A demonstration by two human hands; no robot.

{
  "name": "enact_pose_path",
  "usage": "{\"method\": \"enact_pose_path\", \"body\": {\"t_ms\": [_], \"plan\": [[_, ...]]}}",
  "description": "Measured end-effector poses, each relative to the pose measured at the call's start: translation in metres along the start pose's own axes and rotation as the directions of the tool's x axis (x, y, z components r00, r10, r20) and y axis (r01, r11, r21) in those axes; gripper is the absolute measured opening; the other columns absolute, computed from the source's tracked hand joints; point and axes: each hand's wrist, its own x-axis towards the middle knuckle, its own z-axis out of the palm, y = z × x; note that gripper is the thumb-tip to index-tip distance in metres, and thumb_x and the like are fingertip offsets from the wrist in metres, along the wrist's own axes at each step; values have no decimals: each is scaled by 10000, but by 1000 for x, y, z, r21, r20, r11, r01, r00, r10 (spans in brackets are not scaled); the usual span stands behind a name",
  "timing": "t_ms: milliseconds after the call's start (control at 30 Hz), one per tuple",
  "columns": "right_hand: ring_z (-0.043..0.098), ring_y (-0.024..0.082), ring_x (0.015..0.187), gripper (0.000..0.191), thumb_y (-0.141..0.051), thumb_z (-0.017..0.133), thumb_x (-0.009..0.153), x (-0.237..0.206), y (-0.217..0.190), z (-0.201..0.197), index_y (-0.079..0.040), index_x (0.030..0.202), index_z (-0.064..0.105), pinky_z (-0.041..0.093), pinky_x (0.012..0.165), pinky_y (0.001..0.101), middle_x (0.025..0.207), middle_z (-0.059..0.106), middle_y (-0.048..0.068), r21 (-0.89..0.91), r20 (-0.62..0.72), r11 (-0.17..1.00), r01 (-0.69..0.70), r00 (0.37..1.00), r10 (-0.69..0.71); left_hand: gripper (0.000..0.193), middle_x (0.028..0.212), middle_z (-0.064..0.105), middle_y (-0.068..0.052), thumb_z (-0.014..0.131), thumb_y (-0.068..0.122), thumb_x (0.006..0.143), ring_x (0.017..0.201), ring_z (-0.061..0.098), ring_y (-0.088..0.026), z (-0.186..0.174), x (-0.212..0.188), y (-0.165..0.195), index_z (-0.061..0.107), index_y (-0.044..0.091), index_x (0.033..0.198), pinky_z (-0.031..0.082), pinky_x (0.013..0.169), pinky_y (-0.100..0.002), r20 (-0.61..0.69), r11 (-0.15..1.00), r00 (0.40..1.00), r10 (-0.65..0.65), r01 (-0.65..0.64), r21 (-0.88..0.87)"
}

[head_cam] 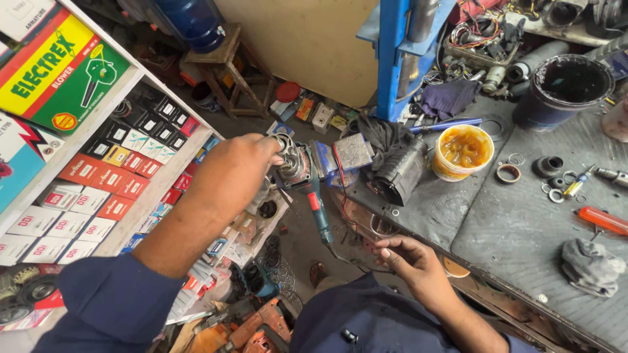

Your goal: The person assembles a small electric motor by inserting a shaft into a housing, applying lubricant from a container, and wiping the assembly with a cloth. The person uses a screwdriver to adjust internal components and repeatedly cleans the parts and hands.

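Note:
My left hand [235, 173] reaches out over the gap beside the bench. Its fingers are closed around the round metal head [292, 159] of a blue power tool [318, 210] with a red band on its body. The tool sits against a grey-jawed blue vise [353, 151] at the bench corner. A thin dark cable [340, 253] runs down from the tool towards my right hand [409, 261]. That hand rests low by the bench's front edge with its fingers loosely curled. Whether it grips the cable is unclear.
On the grey bench [523, 229] are a black motor housing [400, 173], a yellow grease tub [463, 151], a dark bucket [564, 88], loose rings, a red-handled screwdriver [603, 220] and a grey rag [590, 265]. Shelves of small boxes [98, 189] stand left. A wooden stool [226, 65] is behind.

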Motion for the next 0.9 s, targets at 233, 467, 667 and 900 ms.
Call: {"method": "enact_pose_path", "body": {"t_ms": [233,467,667,900], "plan": [[711,129,922,242,-130,662,952,7,-1,9,12,1137,727,598,854,310,1041,753,67,-95,50,995,31,998,-26,297,798,712,-136,672,368,909,721,731,-346,-2,15,-1,698,74,880,575,601,-465,89,961,992,87,-107,256],[623,149,789,219,-150,723,972,16,-42,39,-37,1146,789,506,706,348,983,686,75,-373,82,927,51,996,-22,437,755,736,-137,616,504,975,746,747,-317,-5,26,10,746,115,822,589,643,-440,272,908,959,-80,-43,417],[705,227,842,208,-189,739,891,41,-98,79,-70,1061,745,556,713,349,931,693,93,-574,255,651,496,864,-434,263,831,727,-152,657,343,888,787,732,-355,-11,25,-4,718,87,871,578,668,-467,256,954,962,90,-157,255],[728,245,905,175,-179,718,943,33,-97,50,-62,1073,724,565,787,363,970,719,87,-472,425,714,517,843,-330,129,930,718,-120,670,138,836,880,695,-360,-45,30,16,752,106,932,542,759,-469,202,987,967,156,-145,-66]]}}
